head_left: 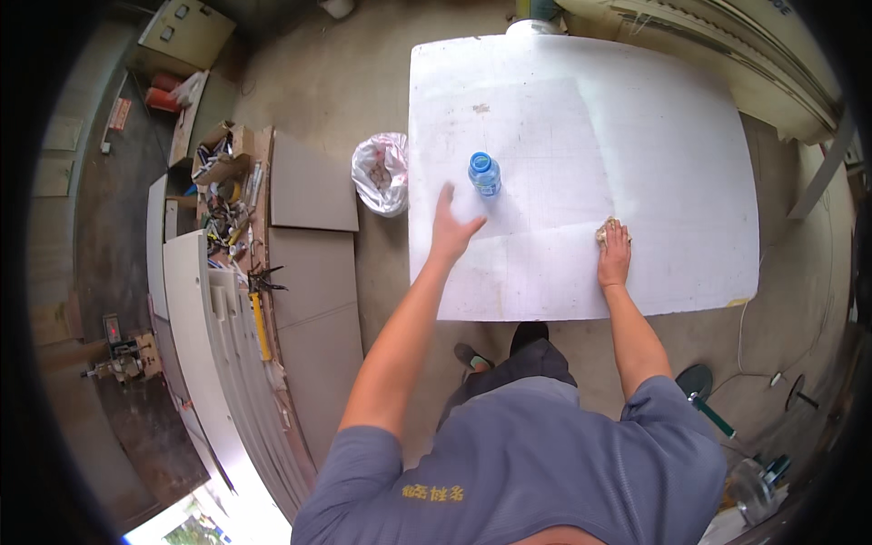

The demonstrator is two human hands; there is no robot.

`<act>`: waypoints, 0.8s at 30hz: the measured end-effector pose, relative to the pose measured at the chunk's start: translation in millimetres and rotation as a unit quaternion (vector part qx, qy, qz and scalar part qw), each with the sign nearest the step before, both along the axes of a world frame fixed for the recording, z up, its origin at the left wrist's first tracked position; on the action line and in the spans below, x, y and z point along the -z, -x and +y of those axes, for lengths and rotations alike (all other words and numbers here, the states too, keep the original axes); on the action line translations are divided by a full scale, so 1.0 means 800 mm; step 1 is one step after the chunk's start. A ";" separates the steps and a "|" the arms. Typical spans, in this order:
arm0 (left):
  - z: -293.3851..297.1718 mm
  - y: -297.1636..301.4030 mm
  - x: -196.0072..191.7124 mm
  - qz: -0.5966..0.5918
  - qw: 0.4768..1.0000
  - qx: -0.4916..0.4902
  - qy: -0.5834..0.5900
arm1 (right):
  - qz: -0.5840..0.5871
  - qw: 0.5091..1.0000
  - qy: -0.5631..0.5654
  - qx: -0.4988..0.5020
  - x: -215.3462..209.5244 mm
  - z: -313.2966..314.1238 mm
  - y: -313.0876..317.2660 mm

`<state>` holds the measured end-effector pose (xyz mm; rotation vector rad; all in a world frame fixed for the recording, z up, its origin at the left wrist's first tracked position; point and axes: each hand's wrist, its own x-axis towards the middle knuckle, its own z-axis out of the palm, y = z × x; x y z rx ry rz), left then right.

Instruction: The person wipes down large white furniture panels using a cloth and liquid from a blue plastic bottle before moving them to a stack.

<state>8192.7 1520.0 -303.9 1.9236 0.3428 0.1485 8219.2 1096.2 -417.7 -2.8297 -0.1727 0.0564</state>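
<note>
White board forms the surface [636, 136] under both our hands. Our left hand [451, 229] reaches out with its fingers [445, 195] spread apart, holding nothing; the blue-capped bottle [484, 174] stands upright just beyond and to the right of those fingertips, not touching. Our right hand [615, 256] presses flat, fingers together, on a crumpled tan cloth [606, 231] that peeks out past the fingertips. A white plastic bag [381, 173] sits on the floor left of the board.
</note>
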 end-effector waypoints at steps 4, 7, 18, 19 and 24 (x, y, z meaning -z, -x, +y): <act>-0.051 -0.116 0.007 -0.037 0.999 -0.021 0.018 | 0.132 0.812 -0.543 0.171 0.013 -0.007 -0.073; -0.033 -0.124 0.041 0.010 0.999 -0.046 0.013 | 0.358 0.453 -0.784 0.227 -0.106 0.087 -0.100; -0.040 0.079 -0.178 -0.063 0.994 -0.083 0.032 | 0.151 0.701 -0.496 -0.489 -0.410 0.349 -0.074; -0.031 0.112 -0.182 -0.085 0.991 -0.092 0.042 | 0.117 0.713 -0.421 -0.549 -0.423 0.369 -0.048; 0.012 0.276 -0.278 0.147 0.948 -0.163 -0.232 | 0.359 0.625 -0.488 -0.492 -0.400 0.449 0.095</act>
